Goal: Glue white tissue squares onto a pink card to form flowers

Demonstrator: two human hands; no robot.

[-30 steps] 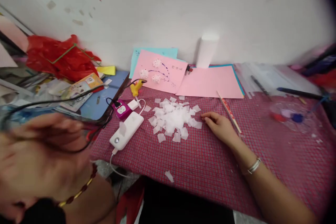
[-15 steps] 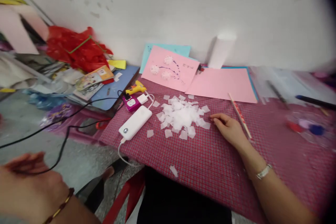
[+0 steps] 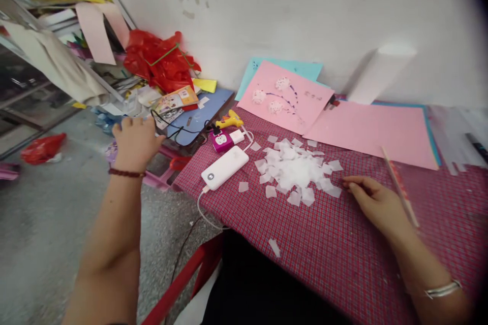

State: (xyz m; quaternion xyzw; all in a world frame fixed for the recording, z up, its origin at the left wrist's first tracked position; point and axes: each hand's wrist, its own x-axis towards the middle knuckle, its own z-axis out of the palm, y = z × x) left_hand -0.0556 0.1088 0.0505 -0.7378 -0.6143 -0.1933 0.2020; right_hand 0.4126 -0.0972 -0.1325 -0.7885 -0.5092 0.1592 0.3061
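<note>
While left hand (image 3: 133, 139) hides black cable (image 3: 173, 129), its grip unclear; right hand (image 3: 375, 203) loose.

Home craft corner, glue gun (image 3: 227, 122), pink card (image 3: 286, 96), paper squares (image 3: 297, 170)

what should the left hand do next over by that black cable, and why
Probably close the left hand on the thin black cable just past its fingers. The hand is stretched out to the cluttered side, fingers spread, and whether it touches the cable cannot be told. That cable runs to the small magenta plug adapter beside the yellow glue gun. The right hand rests by the white paper squares.
</note>
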